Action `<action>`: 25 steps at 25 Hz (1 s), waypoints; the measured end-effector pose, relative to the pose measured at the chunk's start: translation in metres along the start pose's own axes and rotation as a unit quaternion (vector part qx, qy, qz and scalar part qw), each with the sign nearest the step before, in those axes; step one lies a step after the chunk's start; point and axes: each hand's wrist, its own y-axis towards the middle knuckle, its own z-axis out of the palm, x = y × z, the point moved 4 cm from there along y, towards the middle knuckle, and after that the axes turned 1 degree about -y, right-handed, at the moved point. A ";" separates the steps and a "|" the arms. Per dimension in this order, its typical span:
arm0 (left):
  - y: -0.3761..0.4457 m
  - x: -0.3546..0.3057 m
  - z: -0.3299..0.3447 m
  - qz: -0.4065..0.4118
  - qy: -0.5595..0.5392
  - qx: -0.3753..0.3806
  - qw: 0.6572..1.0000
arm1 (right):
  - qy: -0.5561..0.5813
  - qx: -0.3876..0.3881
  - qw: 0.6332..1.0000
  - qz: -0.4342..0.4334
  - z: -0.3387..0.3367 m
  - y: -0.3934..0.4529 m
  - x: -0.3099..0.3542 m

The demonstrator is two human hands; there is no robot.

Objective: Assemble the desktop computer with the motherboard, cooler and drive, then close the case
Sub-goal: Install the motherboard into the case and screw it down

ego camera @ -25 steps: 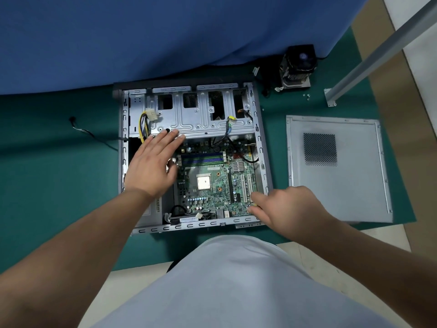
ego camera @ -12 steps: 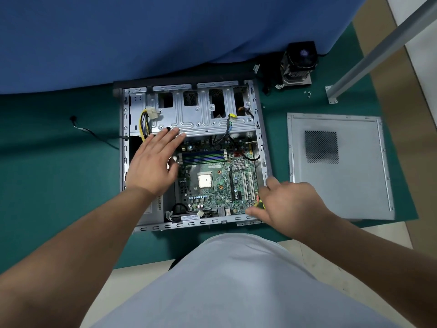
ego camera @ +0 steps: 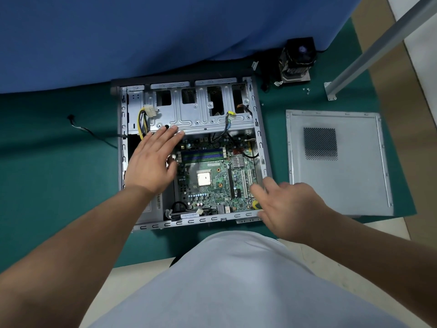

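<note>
Nearest, the right hand (ego camera: 287, 209) hovers over the near right corner of the open case (ego camera: 121, 162), fingers loose and blurred; a yellow-and-black object (ego camera: 256, 204) shows under it, whether gripped I cannot tell. The left hand (ego camera: 152, 162) lies flat, fingers straight, across the motherboard's (ego camera: 212, 178) left edge, fingertips touching the drive cage (ego camera: 201, 114). On the green desk (ego camera: 47, 174), the side panel (ego camera: 338, 166) lies right of the case. Farthest, the cooler (ego camera: 296, 62) stands by the blue cloth (ego camera: 142, 31).
</note>
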 end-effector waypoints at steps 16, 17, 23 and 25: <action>0.000 0.000 0.001 0.001 0.001 0.001 1.000 | -0.013 0.022 0.999 0.045 0.001 0.009 0.001; 0.000 0.000 0.001 0.000 0.001 0.002 1.000 | -0.017 0.030 0.998 0.045 0.002 0.008 0.000; 0.000 -0.001 0.000 0.004 -0.004 -0.001 1.000 | -0.012 0.074 0.997 0.019 -0.006 0.007 0.005; 0.000 0.000 0.000 0.003 0.000 0.002 1.000 | -0.022 0.057 0.997 0.043 -0.007 0.012 0.004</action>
